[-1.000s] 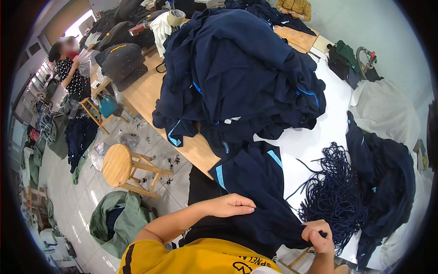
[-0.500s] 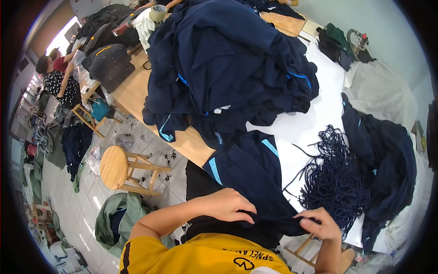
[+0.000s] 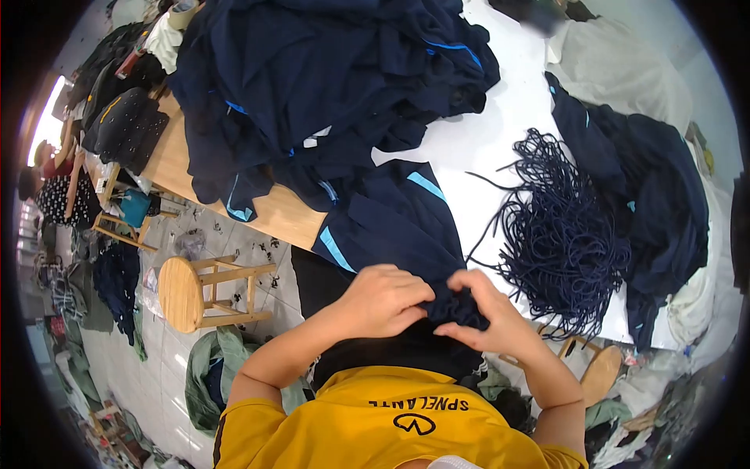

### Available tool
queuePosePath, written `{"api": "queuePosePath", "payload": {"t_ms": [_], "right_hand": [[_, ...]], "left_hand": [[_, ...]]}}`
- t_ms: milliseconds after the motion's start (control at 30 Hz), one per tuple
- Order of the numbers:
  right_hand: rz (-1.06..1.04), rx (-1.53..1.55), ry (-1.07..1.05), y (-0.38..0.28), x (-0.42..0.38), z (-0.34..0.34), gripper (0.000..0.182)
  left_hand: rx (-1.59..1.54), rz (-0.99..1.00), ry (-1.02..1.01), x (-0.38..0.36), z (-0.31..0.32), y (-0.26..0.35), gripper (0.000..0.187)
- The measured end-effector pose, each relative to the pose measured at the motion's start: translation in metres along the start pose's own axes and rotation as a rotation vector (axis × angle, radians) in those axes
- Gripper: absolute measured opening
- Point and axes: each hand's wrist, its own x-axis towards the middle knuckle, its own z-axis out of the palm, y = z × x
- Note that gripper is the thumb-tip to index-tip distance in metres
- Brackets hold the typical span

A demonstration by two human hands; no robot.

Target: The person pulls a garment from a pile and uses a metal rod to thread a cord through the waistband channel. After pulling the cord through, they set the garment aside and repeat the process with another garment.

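A navy garment with light-blue stripes (image 3: 391,211) lies over the table edge, its near end bunched up in front of my body. My left hand (image 3: 384,301) pinches that near edge between thumb and curled fingers. Just beside it, my right hand (image 3: 496,316) curves thumb and fingers around the gathered cloth. Dark fabric hides exactly what lies between the fingertips. To the right of the garment, a tangled heap of navy cords (image 3: 558,242) rests on the white tabletop (image 3: 476,180).
A large pile of navy garments (image 3: 312,78) covers the table ahead. More navy clothing (image 3: 648,187) hangs over the right side. A wooden stool (image 3: 181,293) and a green bag (image 3: 207,383) stand on the floor at left. Another person (image 3: 66,187) is at the far left.
My right hand has moved left, close to my left hand, and the stretched garment edge has become bunched between them. The view has tilted down and shifted.
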Motion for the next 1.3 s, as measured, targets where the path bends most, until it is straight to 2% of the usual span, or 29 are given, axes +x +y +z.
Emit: {"api": "queuePosePath", "payload": {"t_ms": [67,133,200,267,367,467,533,567,600,667,700,800,867,933,967,1067,1100,1200,1300], "right_hand": [[0.101,-0.059,0.008,0.003,0.004,0.0,0.086],[0.217,-0.248,0.08,0.024,-0.001,0.003,0.096],[0.324,-0.359,0.184,0.046,-0.018,-0.002,0.102],[0.314,-0.37,0.186,0.058,-0.033,-0.006,0.101],[0.183,-0.417,0.163,0.056,-0.037,0.0,0.1],[-0.209,-0.423,0.352,0.024,-0.006,-0.008,0.096],[-0.269,-0.435,0.354,0.004,0.016,-0.015,0.083],[-0.169,-0.274,0.345,0.001,0.025,-0.011,0.059],[-0.122,-0.345,0.301,0.009,0.026,-0.015,0.039],[0.071,-0.084,0.292,0.016,0.029,-0.02,0.021],[-0.066,-0.21,0.302,0.031,0.026,-0.023,0.012],[0.153,-0.018,0.322,0.042,0.015,-0.017,0.009],[0.244,0.098,0.367,0.057,0.011,-0.011,0.013],[0.307,0.056,0.319,0.056,0.011,-0.015,0.014],[0.36,0.037,0.28,0.054,0.012,-0.017,0.022],[0.163,-0.147,0.204,0.062,0.007,-0.021,0.036],[0.208,-0.156,0.187,0.061,0.007,-0.022,0.048],[0.167,-0.15,0.21,0.059,0.005,-0.023,0.049],[0.117,-0.095,0.331,0.056,0.004,-0.02,0.041]], "left_hand": [[0.223,0.057,0.003,0.004,-0.014,0.0,0.025],[0.557,-0.053,-0.021,0.008,-0.037,-0.007,0.024],[0.432,-0.148,0.281,0.001,-0.068,-0.046,0.017],[0.417,-0.316,0.309,-0.006,-0.09,-0.067,0.018],[0.348,-0.082,0.162,0.01,-0.091,-0.064,0.019],[0.24,0.126,0.061,0.04,-0.053,-0.047,0.019],[0.222,0.122,-0.035,0.054,-0.029,-0.034,0.02],[0.192,0.073,-0.081,0.058,-0.024,-0.029,0.02],[0.163,0.026,-0.129,0.061,-0.023,-0.025,0.02],[0.017,-0.068,-0.218,0.058,-0.022,-0.03,0.022],[-0.057,-0.12,-0.255,0.054,-0.022,-0.035,0.024],[-0.493,-0.374,-0.307,0.032,-0.016,-0.058,0.031],[-0.606,-0.461,-0.362,0.018,-0.014,-0.07,0.04],[-0.708,-0.575,-0.437,0.007,-0.008,-0.08,0.044],[-0.723,-0.583,-0.497,0.003,-0.006,-0.085,0.045],[-0.813,-0.556,-0.58,0.002,-0.005,-0.082,0.043],[-0.819,-0.579,-0.564,0.004,-0.004,-0.081,0.038],[-0.824,-0.578,-0.47,0.009,-0.006,-0.068,0.033],[-0.811,-0.602,-0.427,0.01,-0.005,-0.066,0.029]]}}
